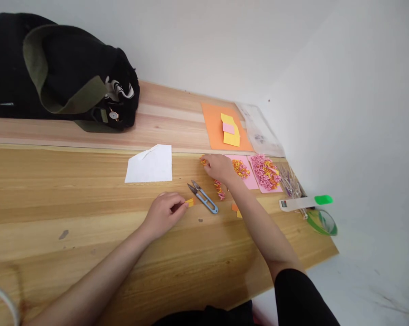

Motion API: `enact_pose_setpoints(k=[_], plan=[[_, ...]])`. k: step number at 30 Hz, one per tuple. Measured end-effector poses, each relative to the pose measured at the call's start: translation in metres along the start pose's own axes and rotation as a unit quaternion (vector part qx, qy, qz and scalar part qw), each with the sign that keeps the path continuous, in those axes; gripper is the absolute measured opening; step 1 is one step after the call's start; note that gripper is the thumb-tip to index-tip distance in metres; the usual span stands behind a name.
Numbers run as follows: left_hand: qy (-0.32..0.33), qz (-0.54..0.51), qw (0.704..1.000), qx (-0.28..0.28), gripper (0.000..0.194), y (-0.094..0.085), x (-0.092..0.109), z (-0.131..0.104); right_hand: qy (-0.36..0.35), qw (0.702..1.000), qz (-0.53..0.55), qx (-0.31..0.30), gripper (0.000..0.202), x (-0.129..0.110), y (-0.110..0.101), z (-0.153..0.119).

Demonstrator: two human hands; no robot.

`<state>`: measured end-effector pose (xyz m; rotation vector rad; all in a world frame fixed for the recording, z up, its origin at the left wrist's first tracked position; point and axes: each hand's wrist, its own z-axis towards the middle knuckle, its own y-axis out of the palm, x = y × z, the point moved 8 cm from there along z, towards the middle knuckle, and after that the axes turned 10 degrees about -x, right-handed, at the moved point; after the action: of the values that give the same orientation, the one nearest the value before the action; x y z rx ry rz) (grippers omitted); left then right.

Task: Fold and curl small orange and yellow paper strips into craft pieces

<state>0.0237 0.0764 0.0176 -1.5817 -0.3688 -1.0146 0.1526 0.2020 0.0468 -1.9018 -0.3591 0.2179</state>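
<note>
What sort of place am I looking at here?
Probably a small craft spot, though whether home or workshop I can't tell. Blue snips lie on a wooden table, near an orange sheet and pink-and-orange tufts.

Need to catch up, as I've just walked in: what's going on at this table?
A person is working with small coloured pieces by hand. The left hand pinches a folded orange-yellow paper piece. The right hand is at a small orange-yellow bit, mostly hidden by the fingers. Blue-handled snips lie on the table near both hands. Colourful clumps sit on pink sheets to the right.
</note>
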Motion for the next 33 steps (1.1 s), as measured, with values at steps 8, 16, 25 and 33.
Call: enact_pose_setpoints(k=[8, 16, 25, 33], plan=[[0.001, -0.008, 1.000, -0.001, 0.029, 0.0003, -0.0007, 0.0004, 0.003, 1.000, -0.004, -0.006, 0.037, -0.0003, -0.0016, -0.0011], [0.002, -0.008, 1.000, -0.003, 0.029, 0.0008, -0.0005, 0.0002, 0.005, 1.000, -0.001, -0.010, 0.036, -0.0016, 0.0003, 0.0006], [0.001, -0.010, 1.000, -0.004, 0.029, 0.0010, -0.0003, 0.0006, 0.004, 1.000, 0.004, 0.006, 0.041, 0.0008, -0.0022, -0.0017], [0.006, -0.008, 1.000, 0.001, 0.030, 0.0010, -0.0005, 0.0011, 0.015, 0.999, -0.008, 0.028, 0.035, 0.0083, -0.0053, -0.0081]])
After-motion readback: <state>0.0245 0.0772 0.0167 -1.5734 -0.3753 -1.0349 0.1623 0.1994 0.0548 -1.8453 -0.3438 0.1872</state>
